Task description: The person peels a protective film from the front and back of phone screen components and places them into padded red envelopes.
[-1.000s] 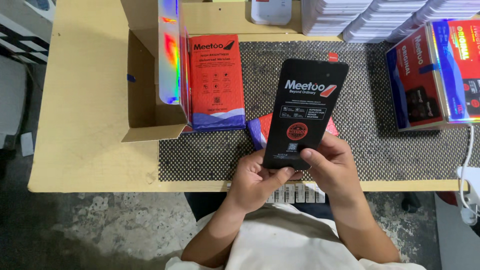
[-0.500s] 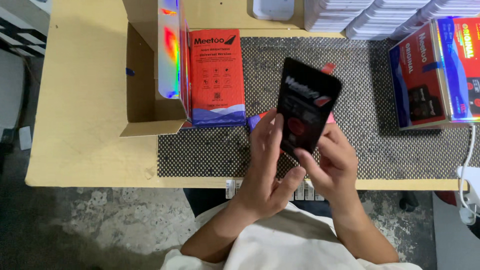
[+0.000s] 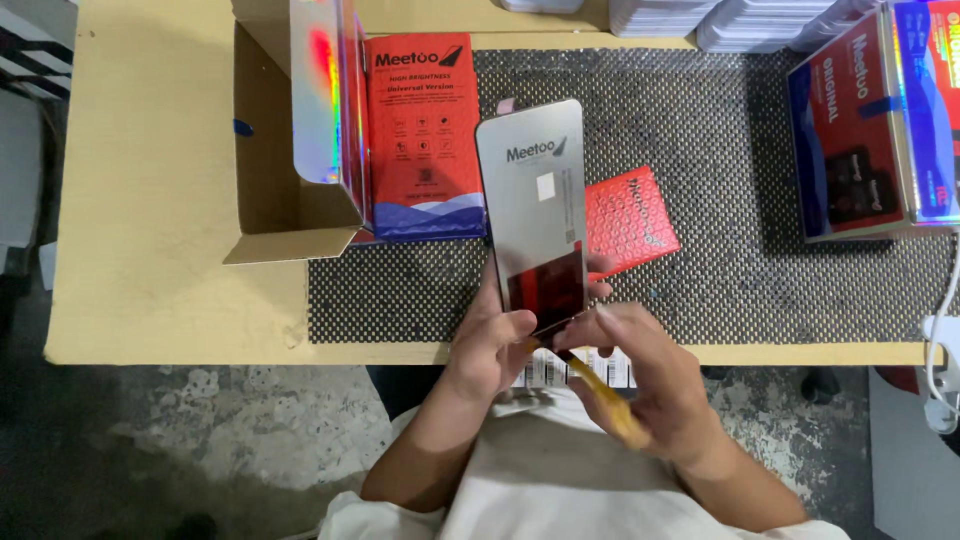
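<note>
Left hand (image 3: 495, 345) curled around lower edge of glossy dark rectangular phone screen panel (image 3: 533, 215), upright above black dotted mat (image 3: 720, 200), right hand (image 3: 650, 385) pinching its orange ribbon cable (image 3: 600, 395), open cardboard box (image 3: 290, 215) on tabletop (image 3: 150, 200) holding iridescent packets (image 3: 320, 90), red bubble pouch (image 3: 628, 220) behind.

Glossy dark phone screen panel (image 3: 533, 205) held upright above the mat, orange ribbon (image 3: 600, 395) trailing

Glossy grey-and-dark-red screen panel (image 3: 533, 210) at centre; red bubble pouch (image 3: 630, 222) beside it; black dotted mat (image 3: 720, 180); red-and-blue box (image 3: 424, 135); tan bench (image 3: 150, 200); orange ribbon strip (image 3: 605, 400).
</note>
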